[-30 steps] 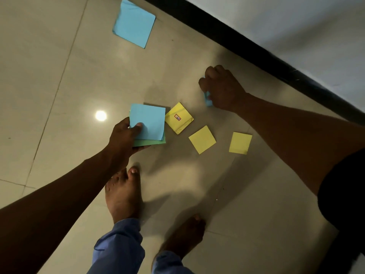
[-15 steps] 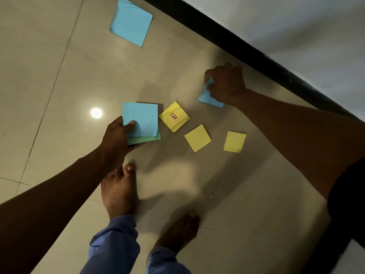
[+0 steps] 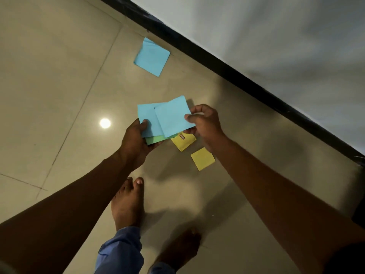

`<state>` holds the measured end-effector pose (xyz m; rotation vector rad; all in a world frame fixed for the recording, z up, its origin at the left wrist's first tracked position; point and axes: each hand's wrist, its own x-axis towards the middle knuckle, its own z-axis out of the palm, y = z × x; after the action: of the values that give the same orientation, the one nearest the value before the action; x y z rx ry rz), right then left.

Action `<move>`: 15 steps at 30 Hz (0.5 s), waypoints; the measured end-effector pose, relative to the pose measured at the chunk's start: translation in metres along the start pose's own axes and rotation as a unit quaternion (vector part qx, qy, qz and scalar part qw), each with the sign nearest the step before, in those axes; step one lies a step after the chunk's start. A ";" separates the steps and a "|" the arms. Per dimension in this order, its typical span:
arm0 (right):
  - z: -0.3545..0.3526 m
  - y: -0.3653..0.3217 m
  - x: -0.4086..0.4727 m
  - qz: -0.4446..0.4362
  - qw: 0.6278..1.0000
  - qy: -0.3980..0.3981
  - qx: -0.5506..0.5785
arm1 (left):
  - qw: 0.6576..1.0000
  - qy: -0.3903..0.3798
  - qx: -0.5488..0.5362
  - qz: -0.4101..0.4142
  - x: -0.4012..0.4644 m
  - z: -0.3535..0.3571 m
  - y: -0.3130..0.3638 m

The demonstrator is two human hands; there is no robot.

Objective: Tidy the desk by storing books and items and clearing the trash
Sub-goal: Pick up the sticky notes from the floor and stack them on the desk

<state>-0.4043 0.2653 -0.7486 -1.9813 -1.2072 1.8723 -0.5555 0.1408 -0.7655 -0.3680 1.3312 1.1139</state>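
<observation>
Square paper notes lie scattered on a beige tiled floor. My left hand point(image 3: 134, 141) grips a small stack: a blue note point(image 3: 147, 119) on top and a green note point(image 3: 156, 139) under it. My right hand point(image 3: 205, 125) pinches a second blue note point(image 3: 172, 116) by its right edge and holds it over the stack, overlapping it. Below my hands a yellow note pad with a small label point(image 3: 183, 142) lies on the floor, partly hidden. A plain yellow note point(image 3: 202, 158) lies just right of it. Another blue note point(image 3: 151, 56) lies farther away near the wall.
A black skirting strip point(image 3: 237, 70) runs diagonally along the white wall at the upper right. My bare feet point(image 3: 128, 202) stand on the floor below the notes. A ceiling light reflection point(image 3: 104, 123) shines on the tile to the left.
My right hand lifted the blue note off the floor by the wall and brought it left onto the stack in my left hand. The third yellow note is now hidden behind my right arm.
</observation>
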 end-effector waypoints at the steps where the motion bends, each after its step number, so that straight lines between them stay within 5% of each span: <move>1: 0.011 0.003 0.000 0.010 1.000 0.006 0.009 | 1.000 0.002 0.003 0.005 0.000 0.001 0.005; 8: 0.075 0.009 0.002 -0.047 0.990 0.077 -0.109 | 0.996 0.009 0.077 0.041 0.004 -0.012 0.030; 12: 0.092 -0.002 0.001 -0.090 0.977 0.007 -0.193 | 0.995 0.017 0.089 0.051 0.011 -0.024 0.037; 15: 0.099 -0.013 0.004 -0.157 0.934 -0.068 -0.313 | 0.994 0.001 0.091 0.052 0.012 -0.035 0.041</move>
<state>-0.4988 0.2375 -0.7640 -1.7590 -2.2321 1.6062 -0.6108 0.1381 -0.7709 -0.1668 1.4551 1.0674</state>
